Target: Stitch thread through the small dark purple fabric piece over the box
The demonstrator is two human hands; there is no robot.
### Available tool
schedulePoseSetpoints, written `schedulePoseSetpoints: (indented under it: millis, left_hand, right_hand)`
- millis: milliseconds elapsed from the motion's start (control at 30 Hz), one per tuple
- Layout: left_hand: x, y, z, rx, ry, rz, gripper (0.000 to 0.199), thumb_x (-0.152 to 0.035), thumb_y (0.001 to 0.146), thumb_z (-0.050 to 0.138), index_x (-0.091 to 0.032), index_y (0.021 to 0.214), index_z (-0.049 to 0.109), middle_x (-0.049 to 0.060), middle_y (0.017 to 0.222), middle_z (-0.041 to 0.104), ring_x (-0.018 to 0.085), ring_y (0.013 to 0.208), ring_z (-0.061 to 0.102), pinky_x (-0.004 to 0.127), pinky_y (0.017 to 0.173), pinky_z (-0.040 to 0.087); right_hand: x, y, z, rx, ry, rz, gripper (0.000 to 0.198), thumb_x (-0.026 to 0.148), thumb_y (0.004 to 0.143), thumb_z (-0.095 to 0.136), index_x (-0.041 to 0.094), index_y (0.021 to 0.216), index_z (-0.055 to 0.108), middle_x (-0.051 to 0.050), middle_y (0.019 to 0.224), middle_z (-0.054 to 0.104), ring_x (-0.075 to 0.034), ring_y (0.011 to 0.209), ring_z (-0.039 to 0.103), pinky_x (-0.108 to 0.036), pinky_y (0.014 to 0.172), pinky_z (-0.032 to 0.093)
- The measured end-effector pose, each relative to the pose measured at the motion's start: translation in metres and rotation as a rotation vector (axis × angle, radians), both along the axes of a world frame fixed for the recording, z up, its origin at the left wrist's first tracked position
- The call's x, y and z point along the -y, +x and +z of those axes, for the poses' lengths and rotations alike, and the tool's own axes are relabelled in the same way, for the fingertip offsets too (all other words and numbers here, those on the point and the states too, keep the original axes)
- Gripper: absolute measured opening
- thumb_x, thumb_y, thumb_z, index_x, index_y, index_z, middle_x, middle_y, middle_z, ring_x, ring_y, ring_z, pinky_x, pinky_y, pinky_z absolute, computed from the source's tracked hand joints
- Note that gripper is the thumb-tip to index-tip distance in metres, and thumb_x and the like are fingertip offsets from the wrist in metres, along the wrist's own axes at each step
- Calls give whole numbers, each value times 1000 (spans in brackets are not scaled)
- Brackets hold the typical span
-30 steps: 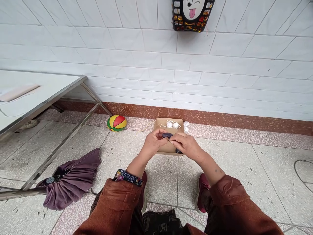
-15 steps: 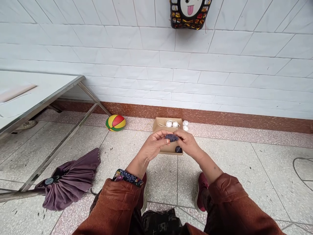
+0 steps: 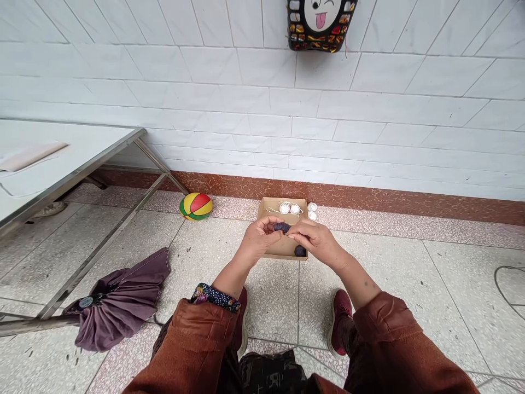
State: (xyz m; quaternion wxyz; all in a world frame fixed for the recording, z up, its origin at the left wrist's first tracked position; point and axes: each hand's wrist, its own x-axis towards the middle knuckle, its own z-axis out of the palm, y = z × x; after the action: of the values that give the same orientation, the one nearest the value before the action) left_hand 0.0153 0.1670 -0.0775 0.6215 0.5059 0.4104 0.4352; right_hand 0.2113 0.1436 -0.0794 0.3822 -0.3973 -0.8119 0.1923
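Observation:
A small dark grey-purple bundle of yarn [image 3: 281, 226] is held in front of me, above a shallow cardboard box [image 3: 283, 256]. The fingers and thumb of my left hand [image 3: 262, 236] are closed round its left part. At its right end, my right hand [image 3: 314, 239] pinches with thumb and fingers; whether it grips the bundle or a strand is too small to tell. Inside the box, a dark ball of yarn [image 3: 300, 250] rests in the near right corner. White yarn balls [image 3: 284, 207] with loose strands lie at the box's far side.
More white balls [image 3: 312, 211] sit just right of the box. A striped ball [image 3: 196, 206] lies by the wall. On the left are a metal-framed table [image 3: 82, 139] and a folded purple umbrella [image 3: 127, 301]. A black basket [image 3: 320, 33] hangs on the wall; a cable [image 3: 502, 284] lies far right.
My right hand has shifted slightly over the bundle's right end, its fingers now pinched lower. The bundle has turned and moved a little left. The view has shifted slightly.

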Motion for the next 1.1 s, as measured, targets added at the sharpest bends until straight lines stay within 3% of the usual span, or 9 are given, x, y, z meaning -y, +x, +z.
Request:
schedulePoseSetpoints:
  millis: [133,267,533,833,933,1100]
  left_hand:
    - [6,2,0,-13,-24,-175,25,-18,68,78,-17,91,69,2,88,70,13,76,61,27,75,44]
    - [9,3,1,158,-85,-265,43,-17,67,81,-21,108,67,3,96,71,15,86,64,30,83,45]
    - [5,1,-1,262,-143,-75,28,-20,67,81,-18,93,74,3,91,69,12,79,59,27,76,44]
    - [-3,-1,-4,18,55,89,24,-22,70,77,-17,91,68,3,90,71,15,84,63,30,83,45]
    - [-1,1,-5,-17,66,57,28,-20,66,80,-17,91,67,1,84,69,13,77,61,28,77,44]
    - [8,4,-1,100,24,-170,43,-20,69,81,-22,109,65,0,88,67,14,82,62,28,80,45]
  right_hand:
    - [-5,3,0,-53,26,-44,16,31,99,57,24,93,70,-4,86,67,-17,81,63,-29,73,50]
    - [-10,2,-9,-113,-20,-126,13,27,97,58,23,89,68,-3,85,67,-18,82,62,-30,76,50]
    - [-8,-8,-24,22,-96,-94,13,21,97,54,21,93,66,-1,79,60,-16,75,60,-26,66,45]
    - [4,-14,3,-31,-62,119,16,28,99,53,23,97,67,-2,87,68,-15,79,64,-29,74,50]
    - [1,-10,11,-119,-2,33,17,30,99,53,24,95,69,-3,87,68,-17,81,64,-31,75,51]
    - [-11,0,7,-180,-41,-165,14,26,96,56,23,88,68,-3,81,66,-19,79,62,-32,74,49]
